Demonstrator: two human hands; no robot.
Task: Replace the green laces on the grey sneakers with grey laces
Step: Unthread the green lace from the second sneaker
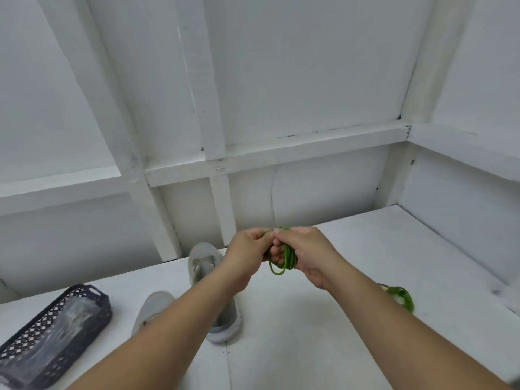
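— Green lace (284,258), coiled into loops, sits between my two hands above the white table (295,333). What do you see of the grip?

— Your right hand (309,254) has the coil wound round its fingers and curls on it. Your left hand (249,249) pinches the lace at the top of the coil, fingertips meeting the right hand's.

— And the shoes?

— Two grey sneakers (209,277) lie on the table, left of centre, partly behind your left forearm. The far one shows its eyelets; I cannot tell whether any lace is in them.

— Anything else?

— A second green lace (401,298) lies bundled on the table to the right, just beyond your right forearm. A dark basket (92,298) sits at the near left with something grey inside, too blurred to name.
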